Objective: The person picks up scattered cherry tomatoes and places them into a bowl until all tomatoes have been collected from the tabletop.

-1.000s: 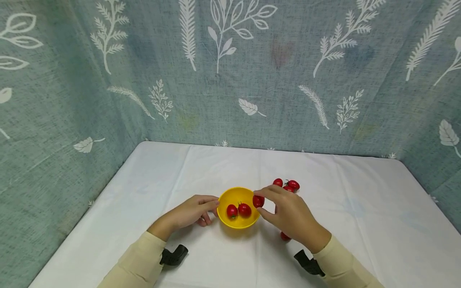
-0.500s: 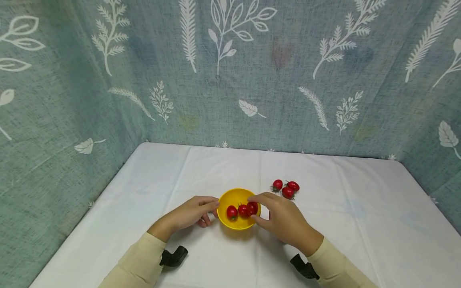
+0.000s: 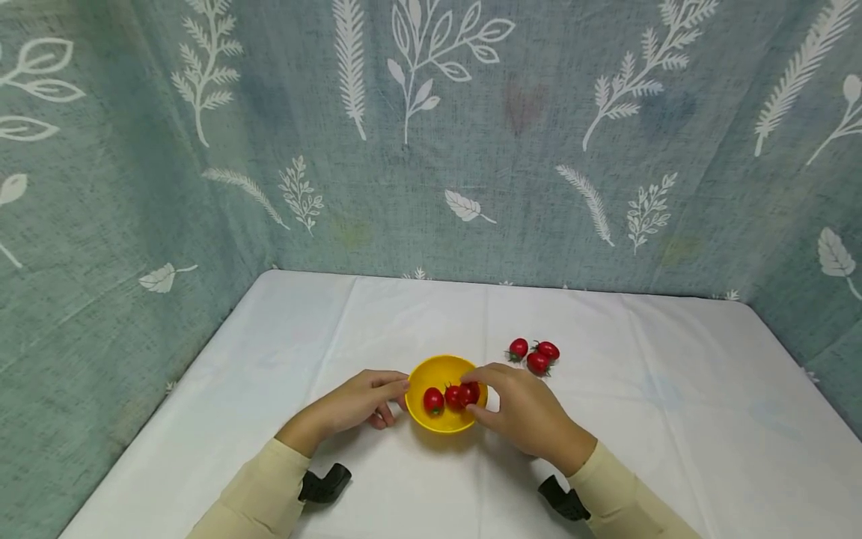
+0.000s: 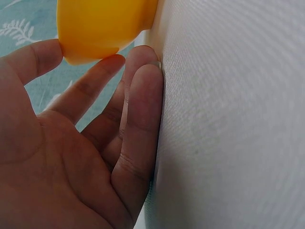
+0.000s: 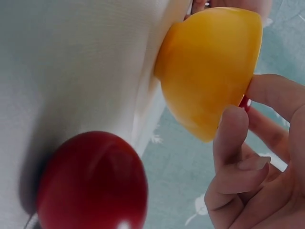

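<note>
Pinching a red tomato [image 3: 468,394] with the right hand [image 3: 524,406] inside the yellow bowl [image 3: 436,373], beside other tomatoes [image 3: 433,401]! Gripping its side opposite that pinch with the left hand [image 3: 355,401].

The bowl [image 3: 436,372] is sitting on the table [image 3: 404,490] between the left hand [image 3: 360,403] and the right hand [image 3: 525,410]. Tomatoes [image 3: 434,401] are lying in it. Three other tomatoes [image 3: 539,364] are lying past the right hand, and another tomato [image 5: 93,183] is lying under that hand.
</note>
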The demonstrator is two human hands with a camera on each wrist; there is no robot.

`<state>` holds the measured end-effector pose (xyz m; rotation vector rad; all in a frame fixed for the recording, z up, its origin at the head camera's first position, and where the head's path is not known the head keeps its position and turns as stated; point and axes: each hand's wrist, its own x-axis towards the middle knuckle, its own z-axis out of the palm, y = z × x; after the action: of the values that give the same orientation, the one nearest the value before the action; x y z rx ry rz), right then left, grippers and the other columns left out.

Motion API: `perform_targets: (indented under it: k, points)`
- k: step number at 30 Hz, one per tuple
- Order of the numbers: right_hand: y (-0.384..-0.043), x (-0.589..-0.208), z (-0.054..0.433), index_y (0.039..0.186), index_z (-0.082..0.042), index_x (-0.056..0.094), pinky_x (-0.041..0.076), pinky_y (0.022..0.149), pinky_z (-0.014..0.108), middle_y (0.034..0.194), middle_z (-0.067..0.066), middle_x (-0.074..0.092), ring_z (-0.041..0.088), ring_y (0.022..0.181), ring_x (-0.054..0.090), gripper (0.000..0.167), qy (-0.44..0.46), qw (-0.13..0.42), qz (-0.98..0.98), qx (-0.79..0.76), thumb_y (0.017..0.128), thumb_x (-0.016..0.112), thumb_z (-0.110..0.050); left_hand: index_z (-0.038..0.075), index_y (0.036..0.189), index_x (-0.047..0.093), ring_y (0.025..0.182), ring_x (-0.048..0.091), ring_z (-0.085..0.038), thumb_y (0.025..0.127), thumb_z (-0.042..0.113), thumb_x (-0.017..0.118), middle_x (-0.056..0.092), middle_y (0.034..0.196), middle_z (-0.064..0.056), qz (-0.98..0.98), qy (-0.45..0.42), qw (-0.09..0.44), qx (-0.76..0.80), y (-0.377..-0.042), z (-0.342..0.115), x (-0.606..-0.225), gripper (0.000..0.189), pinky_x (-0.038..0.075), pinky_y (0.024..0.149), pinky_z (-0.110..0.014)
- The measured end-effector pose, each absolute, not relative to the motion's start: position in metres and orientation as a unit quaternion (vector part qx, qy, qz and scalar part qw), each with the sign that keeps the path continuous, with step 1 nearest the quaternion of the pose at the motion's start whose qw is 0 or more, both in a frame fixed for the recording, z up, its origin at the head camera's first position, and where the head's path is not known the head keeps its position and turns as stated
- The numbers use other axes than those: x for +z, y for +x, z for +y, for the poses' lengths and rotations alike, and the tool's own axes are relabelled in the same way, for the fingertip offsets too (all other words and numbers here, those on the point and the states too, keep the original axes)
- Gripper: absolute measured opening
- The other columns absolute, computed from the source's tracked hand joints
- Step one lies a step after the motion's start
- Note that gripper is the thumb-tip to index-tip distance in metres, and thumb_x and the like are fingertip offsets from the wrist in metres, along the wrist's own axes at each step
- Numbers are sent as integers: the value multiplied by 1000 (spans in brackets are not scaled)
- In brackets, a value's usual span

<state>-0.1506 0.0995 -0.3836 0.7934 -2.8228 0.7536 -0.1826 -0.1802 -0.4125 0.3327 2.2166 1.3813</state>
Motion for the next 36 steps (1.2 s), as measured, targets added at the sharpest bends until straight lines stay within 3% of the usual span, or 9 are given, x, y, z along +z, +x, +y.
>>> perform_targets:
  k: [25,36]
  points:
    - [-173,-384,82,112,-13,73,54,91,39,109,0,74,18,97,65,30,245,-60,-928,275,84,80,-18,6,138,57,73,62,-16,104,36,49,66,102,-7,817,132,249,503,-183,-181,-413,46,55,68,-29]
    - [-176,-384,75,111,-14,73,55,82,34,105,0,74,18,90,63,31,234,-81,-934,256,83,82,-21,8,136,59,73,62,-16,104,35,49,66,101,-6,819,132,247,501,-182,-181,-413,44,55,68,-29]
